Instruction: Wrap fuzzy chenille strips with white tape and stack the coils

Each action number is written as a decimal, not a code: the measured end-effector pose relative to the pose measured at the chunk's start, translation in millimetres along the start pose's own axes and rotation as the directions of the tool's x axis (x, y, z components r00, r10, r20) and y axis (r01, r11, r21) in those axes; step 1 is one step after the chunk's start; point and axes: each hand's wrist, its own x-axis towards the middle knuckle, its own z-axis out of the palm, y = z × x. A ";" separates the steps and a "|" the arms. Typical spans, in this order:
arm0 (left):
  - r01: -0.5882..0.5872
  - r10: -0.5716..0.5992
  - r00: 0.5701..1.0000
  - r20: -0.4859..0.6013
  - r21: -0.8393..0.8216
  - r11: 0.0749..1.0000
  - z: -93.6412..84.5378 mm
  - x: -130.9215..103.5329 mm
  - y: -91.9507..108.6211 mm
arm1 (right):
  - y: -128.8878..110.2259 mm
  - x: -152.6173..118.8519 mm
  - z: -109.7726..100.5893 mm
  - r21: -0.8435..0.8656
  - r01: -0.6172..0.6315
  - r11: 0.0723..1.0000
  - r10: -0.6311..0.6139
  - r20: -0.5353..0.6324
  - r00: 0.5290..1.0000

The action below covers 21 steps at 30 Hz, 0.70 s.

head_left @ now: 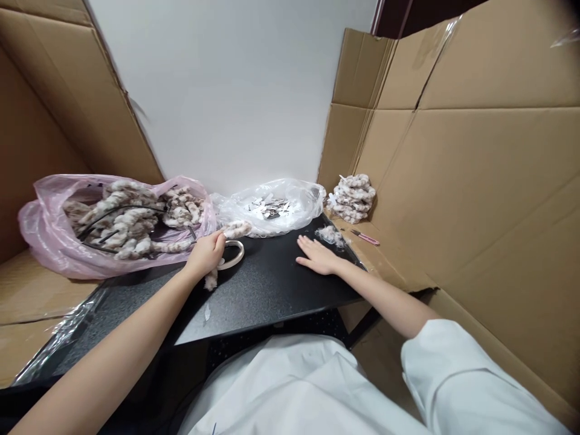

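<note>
On the left part of the bench (267,284), a strip (238,229) of cream-and-brown fluff is being gripped by the L hand (207,252), w/ its fingers being curled shut round it. One end is being left poking out past the thumb side, twd the clear bag (310,211); more of the same fluff is being seen just below the fist, tho whether it's all 1 pc can't be told. A pale ring (235,257) is being partly hidden by the L hand, just to its right; whether it's also being held can't be told.

The R hand (317,256) is being rested palm down on the bench, fingers extended & slightly apart, thumb set off from them. Nr its fingertips, loose fluff (332,235) is being seen by the bench edge. Right of that, a pink cutter (365,237) is being supported by cardb'd (475,181), w/ a stack (352,198) of fluffy coils being seen behind it.

At the back, btwn the hands, small tags (274,207) are being shown in the mouth of the clear bag. Left of it, fluffy pcs (136,217) are being held in a pink bag (43,220), w/ a thin dark cord (131,207) being seen among them. Behind both bags, a white wall (226,90) is being flanked by cardb'd L & R.
</note>
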 end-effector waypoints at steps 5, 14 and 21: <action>-0.012 0.011 1.000 0.013 0.059 0.998 -1.2 0.4 2.6 | 7.9 -19.4 -11.8 0.012 -0.113 0.994 0.113 0.021 0.993; -0.014 0.011 1.000 0.029 0.113 0.993 -1.3 -0.4 3.5 | -57.0 -25.7 13.7 0.022 0.339 0.941 -0.339 0.071 0.938; -0.028 0.025 0.999 0.027 0.116 0.993 -0.5 -0.3 2.6 | 43.0 -26.8 -16.9 -0.190 0.005 0.982 -0.011 -0.033 0.999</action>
